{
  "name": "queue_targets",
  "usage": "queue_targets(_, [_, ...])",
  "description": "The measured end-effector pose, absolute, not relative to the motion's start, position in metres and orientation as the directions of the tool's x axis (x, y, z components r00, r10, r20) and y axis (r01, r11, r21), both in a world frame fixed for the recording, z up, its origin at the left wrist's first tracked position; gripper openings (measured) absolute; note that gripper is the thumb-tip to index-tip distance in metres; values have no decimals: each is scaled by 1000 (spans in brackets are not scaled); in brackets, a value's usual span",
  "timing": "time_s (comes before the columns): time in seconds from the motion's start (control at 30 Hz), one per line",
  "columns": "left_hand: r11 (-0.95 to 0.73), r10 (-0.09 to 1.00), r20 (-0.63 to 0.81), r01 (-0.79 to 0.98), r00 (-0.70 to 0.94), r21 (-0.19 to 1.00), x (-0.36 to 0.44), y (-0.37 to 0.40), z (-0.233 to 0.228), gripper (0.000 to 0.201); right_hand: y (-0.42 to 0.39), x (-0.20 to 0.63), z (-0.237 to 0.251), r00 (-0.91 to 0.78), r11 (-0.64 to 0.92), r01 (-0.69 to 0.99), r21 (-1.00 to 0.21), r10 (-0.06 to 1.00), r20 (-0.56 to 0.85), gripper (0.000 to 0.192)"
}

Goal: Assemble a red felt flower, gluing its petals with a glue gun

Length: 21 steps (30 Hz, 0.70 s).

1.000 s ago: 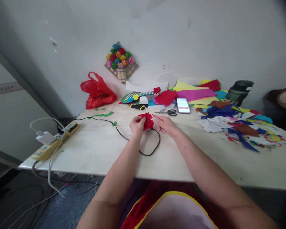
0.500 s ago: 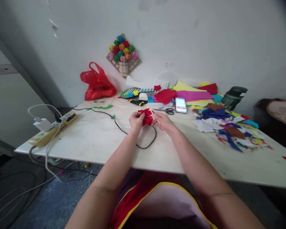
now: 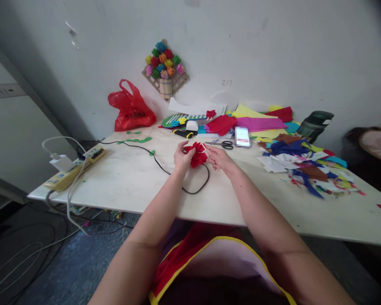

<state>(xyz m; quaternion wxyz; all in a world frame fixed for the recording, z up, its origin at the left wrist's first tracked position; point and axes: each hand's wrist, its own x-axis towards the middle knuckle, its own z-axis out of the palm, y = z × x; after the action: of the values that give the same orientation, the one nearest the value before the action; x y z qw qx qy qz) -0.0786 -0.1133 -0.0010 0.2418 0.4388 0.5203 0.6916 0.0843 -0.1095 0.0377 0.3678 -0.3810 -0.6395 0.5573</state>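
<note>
A red handmade flower with several pointed petals is pinched in my left hand, thumb resting on the petals. To its right, my right hand is closed on a thin pale stick, whose upper end slants up and left past the flower's edge. Just behind the hands lie scissors with dark handles and a yellow-and-black utility knife. A black cable loops on the table below the flower.
A power strip with a white charger stands at the left edge. Cloth or paper scraps pile up on the right, near a green bottle. A phone, coloured sheets and a red bag lie farther back.
The flower has turned so its petals face me more openly. My right hand has shifted slightly, still with the stick. The whole view has tilted a little.
</note>
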Motion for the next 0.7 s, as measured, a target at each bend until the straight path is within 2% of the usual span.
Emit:
queue_targets(0.13, [-378,845,388,103,-367,920,-83,-118,5,37,-108,86,38,-483,100,68,-993,874,55,52])
queue_targets(0.3, [-397,895,395,35,-207,917,-86,-124,10,39,-109,91,40,-546,97,89,-991,837,33,57])
queue_targets(0.5, [-260,949,261,32,-175,965,-85,-130,18,33,-106,97,42,-587,88,110,-990,810,7,56])
queue_targets(0.7, [-229,954,239,71,-179,971,-88,-131,20,23,-100,99,39,-599,154,171,-973,800,21,51])
